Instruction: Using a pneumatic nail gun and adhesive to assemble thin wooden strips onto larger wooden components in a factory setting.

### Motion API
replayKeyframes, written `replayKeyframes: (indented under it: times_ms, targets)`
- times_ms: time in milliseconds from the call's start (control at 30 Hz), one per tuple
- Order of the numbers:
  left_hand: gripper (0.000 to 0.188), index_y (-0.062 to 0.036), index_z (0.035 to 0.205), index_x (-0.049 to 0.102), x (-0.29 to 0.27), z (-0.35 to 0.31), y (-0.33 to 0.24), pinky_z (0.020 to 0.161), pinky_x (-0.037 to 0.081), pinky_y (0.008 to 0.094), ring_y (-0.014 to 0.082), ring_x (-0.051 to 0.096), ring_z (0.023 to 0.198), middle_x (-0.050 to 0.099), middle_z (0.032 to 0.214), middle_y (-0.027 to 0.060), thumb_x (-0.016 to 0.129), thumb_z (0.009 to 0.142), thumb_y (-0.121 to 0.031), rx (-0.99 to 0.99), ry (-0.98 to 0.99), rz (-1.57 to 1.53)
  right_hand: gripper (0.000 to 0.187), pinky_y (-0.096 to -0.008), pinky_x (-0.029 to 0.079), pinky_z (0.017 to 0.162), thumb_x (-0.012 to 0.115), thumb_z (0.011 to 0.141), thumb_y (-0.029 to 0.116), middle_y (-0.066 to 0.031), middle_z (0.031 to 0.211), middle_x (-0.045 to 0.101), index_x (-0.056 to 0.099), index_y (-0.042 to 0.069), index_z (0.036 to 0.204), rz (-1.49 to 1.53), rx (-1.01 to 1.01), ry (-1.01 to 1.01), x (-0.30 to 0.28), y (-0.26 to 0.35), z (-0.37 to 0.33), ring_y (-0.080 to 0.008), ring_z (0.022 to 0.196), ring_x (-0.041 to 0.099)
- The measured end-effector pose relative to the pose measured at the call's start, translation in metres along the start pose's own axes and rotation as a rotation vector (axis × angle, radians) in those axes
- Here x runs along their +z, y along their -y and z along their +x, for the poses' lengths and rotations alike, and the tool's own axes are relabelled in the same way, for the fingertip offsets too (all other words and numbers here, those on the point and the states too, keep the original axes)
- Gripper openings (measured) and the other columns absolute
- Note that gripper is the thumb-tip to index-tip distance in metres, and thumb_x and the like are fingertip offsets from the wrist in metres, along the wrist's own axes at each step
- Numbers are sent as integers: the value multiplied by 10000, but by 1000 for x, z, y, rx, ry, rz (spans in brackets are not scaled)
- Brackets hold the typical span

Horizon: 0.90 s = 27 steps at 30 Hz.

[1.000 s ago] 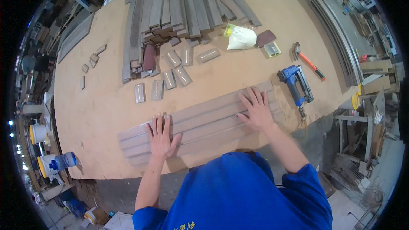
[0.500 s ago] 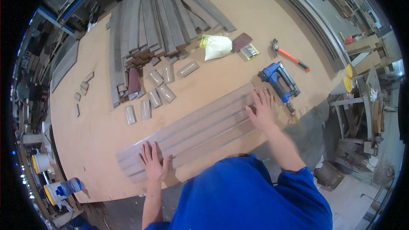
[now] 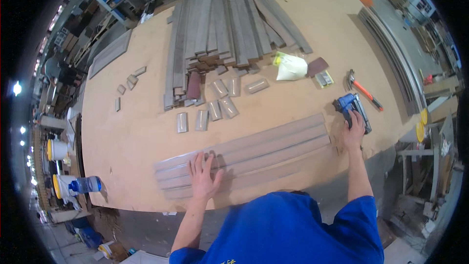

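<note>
Lying toward the left of the desk are a few small wooden pieces. Next, the left hand, palm down with fingers spread, rests on side-by-side slats along the near edge. Grey planks are heaped beyond, a white bag to their right. Farther right, the right hand touches the blue nail gun's handle; whether its fingers have closed around it, I cannot tell. An orange-handled hammer lies just beside.

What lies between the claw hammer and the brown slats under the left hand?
In the head view, the blue nail gun lies between them, with the right hand on its handle.
</note>
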<state>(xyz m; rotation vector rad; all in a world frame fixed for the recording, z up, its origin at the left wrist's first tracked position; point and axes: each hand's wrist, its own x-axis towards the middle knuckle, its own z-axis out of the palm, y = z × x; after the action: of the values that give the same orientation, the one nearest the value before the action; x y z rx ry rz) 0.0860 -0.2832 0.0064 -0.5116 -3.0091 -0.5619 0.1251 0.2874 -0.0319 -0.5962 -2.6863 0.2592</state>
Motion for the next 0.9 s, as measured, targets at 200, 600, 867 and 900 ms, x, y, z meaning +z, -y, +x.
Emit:
replayKeyframes:
  times_ms: [200, 600, 867, 900]
  targets:
    - [541, -103, 1353, 617, 18, 41, -39, 1221, 243, 594, 388, 412, 1438, 500, 1485, 160, 771, 873, -298, 105, 5, -169, 489, -452, 471, 1062, 688, 864, 82, -156, 1374, 607, 629, 107, 1348, 351, -158, 126, 16, 125, 56, -376, 1257, 568]
    - [299, -165, 1224, 721, 49, 80, -58, 1206, 289, 560, 304, 525, 1350, 615, 1369, 77, 725, 928, -207, 181, 89, -367, 555, -443, 488, 1097, 678, 854, 109, -117, 1450, 554, 591, 132, 1402, 220, -370, 470, 104, 267, 126, -352, 1311, 554]
    - [339, 33, 1265, 686, 23, 103, -91, 987, 531, 342, 199, 702, 1076, 745, 1158, 121, 561, 1088, -227, -323, 118, -838, 485, -410, 552, 928, 821, 732, 111, -123, 1067, 619, 688, 99, 1199, 725, -495, 478, 0, 224, 62, -310, 1047, 629]
    - [339, 33, 1265, 686, 19, 114, -108, 987, 531, 342, 199, 702, 1076, 745, 1158, 121, 561, 1088, -227, -328, 141, -836, 495, -412, 560, 873, 825, 713, 115, -113, 1055, 622, 693, 97, 1190, 751, -475, 459, -24, 214, 50, -302, 997, 641]
